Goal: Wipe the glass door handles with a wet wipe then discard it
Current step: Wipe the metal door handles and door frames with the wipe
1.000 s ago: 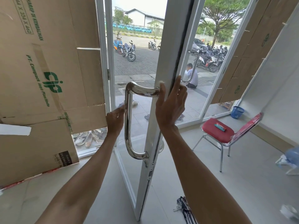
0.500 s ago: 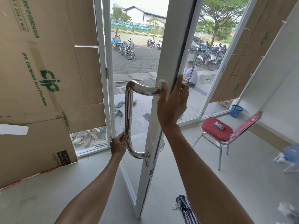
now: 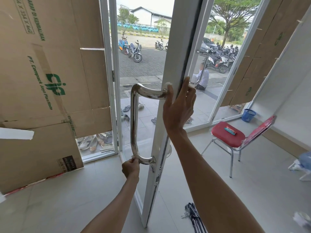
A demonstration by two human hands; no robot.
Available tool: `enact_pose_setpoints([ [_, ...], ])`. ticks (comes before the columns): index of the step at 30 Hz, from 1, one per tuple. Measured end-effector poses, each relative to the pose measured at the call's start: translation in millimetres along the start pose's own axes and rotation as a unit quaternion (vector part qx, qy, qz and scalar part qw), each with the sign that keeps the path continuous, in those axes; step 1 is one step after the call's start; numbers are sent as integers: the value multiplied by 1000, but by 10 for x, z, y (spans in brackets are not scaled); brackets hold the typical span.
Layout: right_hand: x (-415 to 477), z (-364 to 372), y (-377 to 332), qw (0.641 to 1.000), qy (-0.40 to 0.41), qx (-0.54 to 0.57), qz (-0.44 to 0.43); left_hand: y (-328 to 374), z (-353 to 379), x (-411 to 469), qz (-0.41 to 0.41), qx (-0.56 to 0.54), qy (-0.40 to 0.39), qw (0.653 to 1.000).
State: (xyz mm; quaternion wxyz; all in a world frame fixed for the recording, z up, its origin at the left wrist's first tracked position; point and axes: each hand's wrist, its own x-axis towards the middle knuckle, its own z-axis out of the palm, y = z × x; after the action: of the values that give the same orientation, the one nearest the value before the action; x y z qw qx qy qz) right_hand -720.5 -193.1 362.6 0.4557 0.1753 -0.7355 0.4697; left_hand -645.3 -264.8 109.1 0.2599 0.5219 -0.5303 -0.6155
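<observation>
A shiny steel door handle (image 3: 134, 121) is fixed to the white frame of the open glass door (image 3: 170, 68). My left hand (image 3: 131, 168) grips the handle's lower bend, its fingers curled round it; a sliver of white wet wipe (image 3: 133, 158) shows at the fingers. My right hand (image 3: 180, 106) holds the door's edge at the height of the handle's top, fingers wrapped round the frame. A second steel handle (image 3: 202, 68) shows on the far side of the door, through the glass.
Cardboard sheets (image 3: 50, 81) cover the window on the left. A red chair (image 3: 234, 137) with a small packet (image 3: 230, 130) on its seat stands to the right, a blue bin (image 3: 248, 115) behind it. Dark straps (image 3: 193, 216) lie on the tiled floor. Shoes lie outside.
My left hand has slid down the handle's upright bar from about mid height to the lower bend. My right hand has stayed on the door edge.
</observation>
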Motion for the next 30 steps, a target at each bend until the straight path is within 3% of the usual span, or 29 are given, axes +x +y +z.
enact_pose_setpoints([
  [5, -10, -3, -17, 1000, -2, 7, 1, -75, 80, -456, 139, 150, 77, 976],
  [10, -15, -7, -19, 1000, -16, 14, -1, -399, 195, -658, 233, 230, 29, 944],
  [14, -17, -16, -36, 1000, -12, 11, -4, -610, 148, -628, 332, 324, 1, 886],
  [17, -35, -15, -52, 1000, -11, 6, -2, -648, 73, -648, 396, 425, -52, 812],
  [20, -39, -17, -72, 1000, -15, 9, 1, -637, 56, -653, 413, 522, -77, 742],
  [23, -36, -24, -67, 1000, -18, 12, -5, -613, 1, -661, 411, 586, -81, 694],
  [30, -44, -32, -80, 1000, -21, 13, -11, -524, -18, -669, 378, 607, -70, 695],
])
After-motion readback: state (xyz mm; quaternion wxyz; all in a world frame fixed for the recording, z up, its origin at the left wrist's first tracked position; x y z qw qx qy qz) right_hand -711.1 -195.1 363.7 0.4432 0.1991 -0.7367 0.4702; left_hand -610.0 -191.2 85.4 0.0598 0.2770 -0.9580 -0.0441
